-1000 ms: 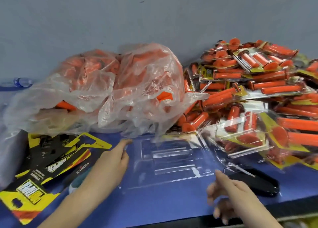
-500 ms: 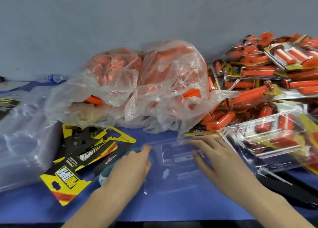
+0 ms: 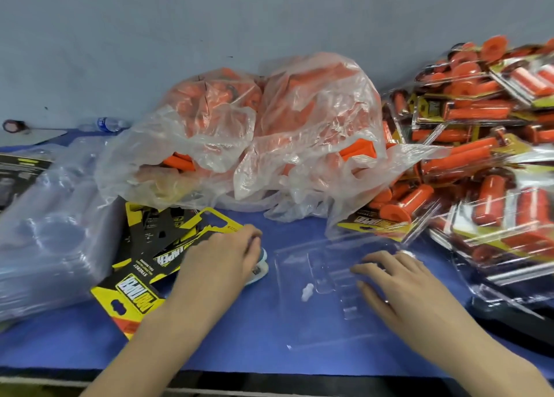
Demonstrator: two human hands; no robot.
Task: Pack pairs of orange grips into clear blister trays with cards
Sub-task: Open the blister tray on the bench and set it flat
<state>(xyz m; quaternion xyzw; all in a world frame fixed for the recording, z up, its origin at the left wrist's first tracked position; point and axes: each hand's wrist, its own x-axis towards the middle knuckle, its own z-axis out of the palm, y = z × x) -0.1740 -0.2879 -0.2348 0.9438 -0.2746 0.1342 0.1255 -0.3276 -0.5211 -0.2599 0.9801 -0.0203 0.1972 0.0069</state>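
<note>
A clear blister tray (image 3: 323, 264) lies flat on the blue table, in front of a thin plastic bag full of loose orange grips (image 3: 269, 132). My right hand (image 3: 398, 288) rests palm down on the tray's right half, fingers spread, with nothing in it. My left hand (image 3: 218, 261) lies on the fanned yellow-and-black cards (image 3: 141, 288), its fingers bent over the top edge of one card; the fingertips are hidden. A small white piece (image 3: 307, 291) sits on the tray.
Packed blister packs of orange grips (image 3: 494, 156) are heaped at the right. A bagged stack of empty clear trays (image 3: 45, 240) stands at the left. A teal-and-white object (image 3: 259, 269) lies under my left fingers, a black tool (image 3: 509, 315) at the right, a water bottle (image 3: 105, 124) by the wall.
My left hand has shifted from the tray's left edge onto the cards. My right hand came forward from the table's front edge and settled flat on the tray.
</note>
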